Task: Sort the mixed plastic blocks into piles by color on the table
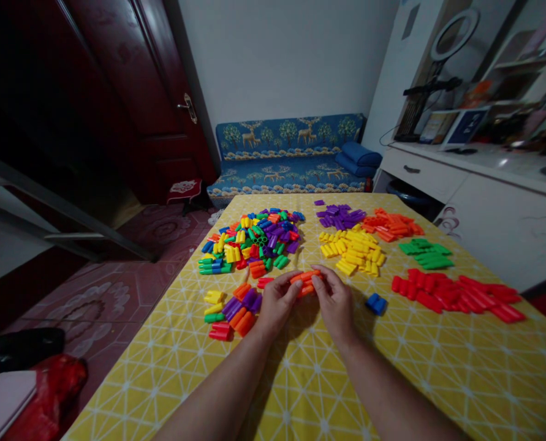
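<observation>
Both hands meet over the middle of the table around orange plastic building pieces (306,283) shaped like joined tubes. My left hand (276,299) is closed on their left end, thumb on top. On the right end, my right hand (335,300) grips with its thumb and fingers. Left of my left hand lies a small mixed cluster with purple pieces (232,309), orange, red, yellow and green ones. Beyond it spreads a large mixed-colour pile (254,242). A blue piece (376,304) rests just right of my right hand.
Single-colour piles stand to the right: yellow (355,248), purple (339,216), orange (392,224), green (426,253) and red (456,294). A patterned yellow cloth (318,380) covers the table. A blue sofa (291,153) is behind it, a white cabinet (497,214) at right.
</observation>
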### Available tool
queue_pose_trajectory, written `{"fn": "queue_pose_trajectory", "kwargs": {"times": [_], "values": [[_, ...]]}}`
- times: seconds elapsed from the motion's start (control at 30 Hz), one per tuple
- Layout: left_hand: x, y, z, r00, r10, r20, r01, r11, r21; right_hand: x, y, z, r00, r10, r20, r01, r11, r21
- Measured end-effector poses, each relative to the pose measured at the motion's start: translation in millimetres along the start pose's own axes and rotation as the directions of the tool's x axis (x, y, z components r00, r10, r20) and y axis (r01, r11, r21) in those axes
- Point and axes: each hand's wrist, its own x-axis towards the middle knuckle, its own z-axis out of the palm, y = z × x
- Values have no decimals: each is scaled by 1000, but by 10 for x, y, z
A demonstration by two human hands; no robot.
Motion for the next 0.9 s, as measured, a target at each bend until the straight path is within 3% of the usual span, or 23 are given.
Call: {"fn": "queue_pose_trajectory", "kwargs": {"times": [0.23, 0.57, 0.77, 0.9], "values": [[-55, -20, 2, 988, -16, 154, 28, 997, -74, 15, 64, -20, 998, 7, -65, -6, 1000, 14], [-49, -42, 18, 988, -1, 154, 23, 990, -138, 13, 66, -24, 999, -11, -47, 11, 1000, 6], [-31, -19, 32, 980, 2, 197, 19, 994, -104, 24, 85, -13, 995, 26, -101, -24, 1000, 18], [-37, -4, 18, 989, -36, 146, 50, 995, -91, 86, 65, -90, 971, 108, -212, -91, 992, 88]]}}
